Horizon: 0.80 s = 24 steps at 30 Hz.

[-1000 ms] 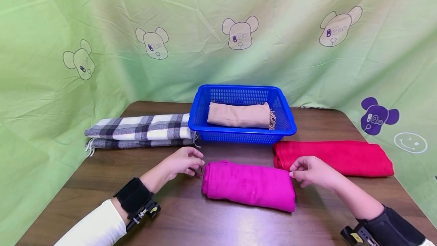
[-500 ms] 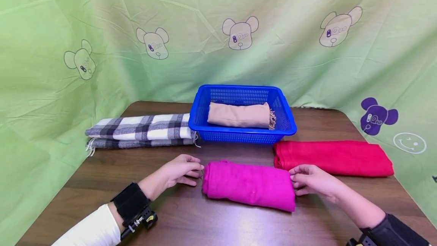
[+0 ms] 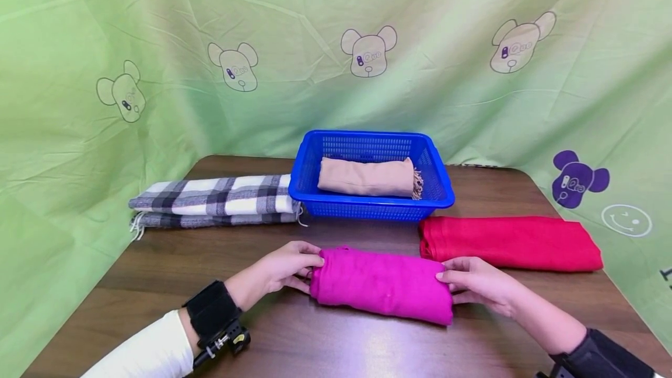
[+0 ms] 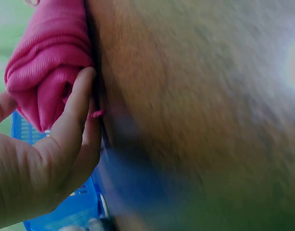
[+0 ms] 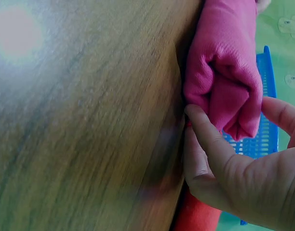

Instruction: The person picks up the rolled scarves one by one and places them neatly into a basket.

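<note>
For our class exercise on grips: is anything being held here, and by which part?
Yes, the rolled magenta cloth: the left hand grips its left end, the right hand its right end.

Before me I have a brown table with a wood-grain top (image 3: 294, 343). Directly on it, nearest me, lies a magenta roll of fabric (image 3: 383, 284). Beyond that I see a blue rectangular plastic mesh basket (image 3: 367, 200), a folded, fringed grey-and-white checked cloth (image 3: 220, 197) just left of it, and, to my right, a bright red folded cloth (image 3: 520, 244).
</note>
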### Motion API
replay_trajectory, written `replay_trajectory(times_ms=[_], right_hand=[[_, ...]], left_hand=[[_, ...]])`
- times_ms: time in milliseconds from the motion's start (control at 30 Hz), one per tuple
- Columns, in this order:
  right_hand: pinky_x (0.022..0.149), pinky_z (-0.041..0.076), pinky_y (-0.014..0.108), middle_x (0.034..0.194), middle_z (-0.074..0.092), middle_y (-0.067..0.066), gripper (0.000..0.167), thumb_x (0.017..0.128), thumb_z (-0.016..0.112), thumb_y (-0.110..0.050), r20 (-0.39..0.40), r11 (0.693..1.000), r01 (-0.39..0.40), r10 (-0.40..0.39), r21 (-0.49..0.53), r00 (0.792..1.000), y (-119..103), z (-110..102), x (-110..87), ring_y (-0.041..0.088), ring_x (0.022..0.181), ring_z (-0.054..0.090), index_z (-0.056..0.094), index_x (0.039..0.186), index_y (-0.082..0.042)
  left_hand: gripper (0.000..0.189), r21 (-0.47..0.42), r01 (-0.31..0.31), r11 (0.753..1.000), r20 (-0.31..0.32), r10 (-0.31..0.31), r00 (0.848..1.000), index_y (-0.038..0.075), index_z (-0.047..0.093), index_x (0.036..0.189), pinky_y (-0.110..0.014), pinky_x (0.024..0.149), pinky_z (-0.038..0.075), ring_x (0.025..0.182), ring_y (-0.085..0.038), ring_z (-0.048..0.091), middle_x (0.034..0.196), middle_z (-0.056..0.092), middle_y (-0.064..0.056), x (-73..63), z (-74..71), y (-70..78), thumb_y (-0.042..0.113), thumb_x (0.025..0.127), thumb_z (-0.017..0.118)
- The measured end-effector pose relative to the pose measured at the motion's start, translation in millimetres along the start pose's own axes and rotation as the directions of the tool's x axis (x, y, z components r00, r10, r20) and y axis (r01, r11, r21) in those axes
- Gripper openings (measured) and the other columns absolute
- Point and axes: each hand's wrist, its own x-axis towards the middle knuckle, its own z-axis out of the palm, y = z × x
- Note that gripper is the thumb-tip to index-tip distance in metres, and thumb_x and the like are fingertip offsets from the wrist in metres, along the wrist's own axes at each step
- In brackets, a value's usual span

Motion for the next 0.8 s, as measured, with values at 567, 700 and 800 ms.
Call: replay_trajectory(times_ms=[567,700,800], right_hand=[[0.074,0.057,0.036,0.09,0.067,0.006,0.011,0.092,0.061,-0.01,0.031,0.997,0.013,-0.015,0.082,0.999,4,8,9.6,0.017,0.081,0.066,0.056,0.099,-0.002],[0.073,0.057,0.036,0.09,0.067,0.006,0.01,0.092,0.061,-0.009,0.032,0.995,0.006,-0.01,0.103,0.999,3,9,9.7,0.017,0.081,0.066,0.056,0.099,-0.003],[0.073,0.057,0.035,0.089,0.067,0.006,0.01,0.091,0.061,-0.009,0.034,0.994,0.002,-0.006,0.112,0.999,3,10,9.5,0.017,0.08,0.066,0.056,0.098,-0.003]], left_hand=[[0.02,0.009,-0.015,1.0,-0.024,0.015,1.0,0.001,0.05,0.098,-0.033,0.058,0.055,0.062,-0.012,0.053,0.071,0.052,-0.003,6.9,11.0,-3.0,0.0,0.079,0.055],[0.015,0.01,-0.011,1.0,-0.031,0.011,0.999,0.003,0.05,0.093,-0.031,0.056,0.054,0.062,-0.012,0.052,0.07,0.05,-0.003,8.7,12.3,-2.9,-0.002,0.079,0.054],[0.015,0.012,-0.011,1.0,-0.034,0.011,0.999,0.002,0.049,0.092,-0.031,0.055,0.054,0.063,-0.013,0.053,0.072,0.051,-0.004,9.1,12.8,-2.8,-0.003,0.079,0.054]])
